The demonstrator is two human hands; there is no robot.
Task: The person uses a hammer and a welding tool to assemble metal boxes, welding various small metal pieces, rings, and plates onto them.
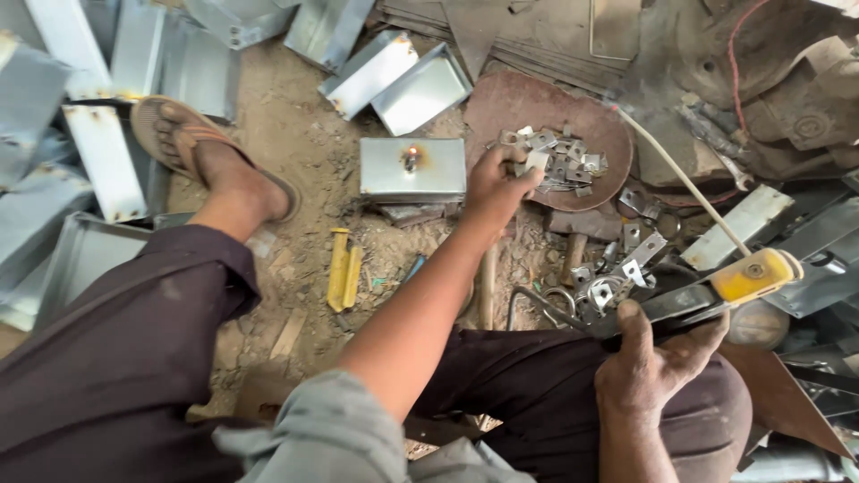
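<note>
left hand (494, 186): fingers pinching one bracket (537, 161) | right hand (658, 358): fingers wrapped round one welding holder (707, 295)

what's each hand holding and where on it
The left hand pinches a small metal bracket by its near edge. The right hand grips the welding electrode holder by its dark handle.
</note>
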